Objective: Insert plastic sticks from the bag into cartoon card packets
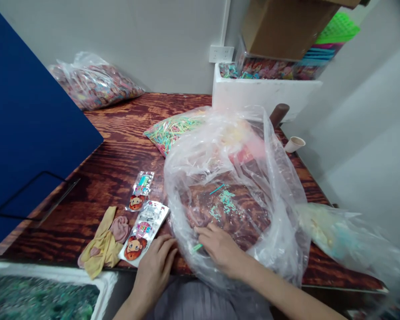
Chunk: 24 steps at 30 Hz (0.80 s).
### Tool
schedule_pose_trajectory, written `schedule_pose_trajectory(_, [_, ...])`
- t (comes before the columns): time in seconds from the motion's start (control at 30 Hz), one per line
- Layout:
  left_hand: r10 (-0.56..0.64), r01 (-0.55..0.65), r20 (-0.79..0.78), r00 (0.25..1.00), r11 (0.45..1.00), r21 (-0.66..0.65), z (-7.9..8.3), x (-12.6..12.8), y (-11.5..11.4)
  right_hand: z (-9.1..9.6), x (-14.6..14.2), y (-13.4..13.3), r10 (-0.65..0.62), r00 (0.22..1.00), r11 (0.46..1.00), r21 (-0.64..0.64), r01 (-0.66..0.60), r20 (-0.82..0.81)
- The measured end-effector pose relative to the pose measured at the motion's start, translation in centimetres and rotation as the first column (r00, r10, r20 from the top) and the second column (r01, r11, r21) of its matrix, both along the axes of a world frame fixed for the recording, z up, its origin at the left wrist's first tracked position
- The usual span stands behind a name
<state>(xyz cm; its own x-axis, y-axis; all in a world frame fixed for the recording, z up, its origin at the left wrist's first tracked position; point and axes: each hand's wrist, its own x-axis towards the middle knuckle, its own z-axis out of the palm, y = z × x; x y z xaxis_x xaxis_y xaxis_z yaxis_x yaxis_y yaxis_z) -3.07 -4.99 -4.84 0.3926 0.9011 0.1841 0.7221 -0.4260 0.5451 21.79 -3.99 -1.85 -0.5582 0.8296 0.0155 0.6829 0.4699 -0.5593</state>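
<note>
A large clear plastic bag [253, 178] lies open on the wooden table [120, 146], with small turquoise bits [225, 202] scattered inside. My right hand [220, 249] reaches into the bag's mouth, fingers pinched on a small green piece [196, 247]. My left hand [155, 269] rests at the table's near edge, fingers curled, touching the bag's rim and a flat cartoon-printed packet [143, 231]. A second, smaller packet [140, 190] lies just beyond it.
Yellow and pink cloth [103, 242] lies left of the packets. A bag of colourful sticks [173, 129], a white foam box [263, 91], a paper cup [295, 143], another filled bag [93, 84] and a blue panel [26, 124] surround the table. A white tray [46, 293] sits bottom left.
</note>
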Motion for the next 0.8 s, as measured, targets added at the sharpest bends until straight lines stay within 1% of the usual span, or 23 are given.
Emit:
schedule_pose_trajectory(0.03, [0.046,-0.045,0.007,0.999,0.999,-0.019,-0.3,0.2,-0.1,0.0,-0.5,-0.6,0.029,0.995,0.998,0.056,-0.035,0.099])
schedule_pose_trajectory(0.1, [0.110,-0.109,0.020,0.994,0.993,-0.055,-0.7,0.6,-0.2,-0.2,-1.3,-1.4,0.041,0.968,0.988,0.135,-0.077,0.249])
schedule_pose_trajectory(0.17, [0.151,-0.148,0.035,0.988,0.985,-0.093,-0.9,1.0,-0.2,-0.3,-1.7,-1.7,0.031,0.947,0.979,0.183,-0.094,0.321])
schedule_pose_trajectory(0.23, [0.186,-0.176,0.060,0.981,0.975,-0.136,-0.8,1.2,-0.2,-0.5,-1.9,-1.9,0.022,0.943,0.975,0.201,-0.094,0.332])
schedule_pose_trajectory(0.3, [0.216,-0.195,0.096,0.972,0.962,-0.189,-0.5,1.1,-0.3,-0.6,-1.6,-1.8,0.025,0.963,0.980,0.182,-0.076,0.270])
schedule_pose_trajectory(0.33, [0.234,-0.206,0.115,0.965,0.954,-0.219,-0.3,1.0,-0.5,-0.7,-1.2,-1.6,0.015,0.979,0.985,0.164,-0.049,0.203])
schedule_pose_trajectory(0.4, [0.288,-0.238,0.148,0.946,0.928,-0.288,0.0,0.5,-0.8,-0.6,0.0,-0.9,-0.056,0.998,0.992,0.116,0.052,0.030])
schedule_pose_trajectory(0.43, [0.323,-0.258,0.163,0.932,0.909,-0.326,0.0,0.3,-1.1,-0.5,0.8,-0.2,-0.126,0.991,0.987,0.096,0.130,-0.044])
schedule_pose_trajectory(0.47, [0.358,-0.275,0.178,0.917,0.888,-0.369,0.0,0.1,-1.4,-0.4,1.8,0.6,-0.211,0.974,0.972,0.083,0.218,-0.085])
schedule_pose_trajectory(0.5, [0.393,-0.287,0.197,0.898,0.863,-0.415,0.0,-0.1,-1.7,-0.2,2.8,1.6,-0.293,0.952,0.950,0.083,0.300,-0.084])
schedule_pose_trajectory(0.53, [0.431,-0.292,0.226,0.874,0.836,-0.464,-0.1,-0.1,-2.0,-0.1,3.7,2.9,-0.365,0.930,0.924,0.104,0.367,-0.040])
schedule_pose_trajectory(0.57, [0.473,-0.291,0.266,0.840,0.806,-0.515,-0.1,-0.1,-2.3,0.1,4.5,4.2,-0.408,0.912,0.907,0.136,0.399,0.045])
schedule_pose_trajectory(0.6, [0.521,-0.285,0.310,0.795,0.772,-0.568,0.0,0.0,-2.5,0.3,5.2,5.6,-0.414,0.897,0.906,0.169,0.388,0.156])
schedule_pose_trajectory(0.63, [0.571,-0.270,0.349,0.743,0.733,-0.624,0.1,0.2,-2.6,0.4,5.8,6.9,-0.392,0.878,0.918,0.188,0.351,0.274])
schedule_pose_trajectory(0.7, [0.658,-0.208,0.404,0.636,0.650,-0.731,0.6,0.8,-2.6,0.5,6.3,9.3,-0.304,0.827,0.952,0.174,0.251,0.472])
schedule_pose_trajectory(0.73, [0.689,-0.165,0.418,0.592,0.612,-0.774,0.9,1.2,-2.6,0.5,6.4,10.2,-0.264,0.811,0.964,0.156,0.214,0.522])
schedule_pose_trajectory(0.8, [0.733,-0.091,0.430,0.527,0.552,-0.829,1.6,1.8,-2.4,0.5,6.3,11.6,-0.197,0.803,0.980,0.117,0.158,0.562])
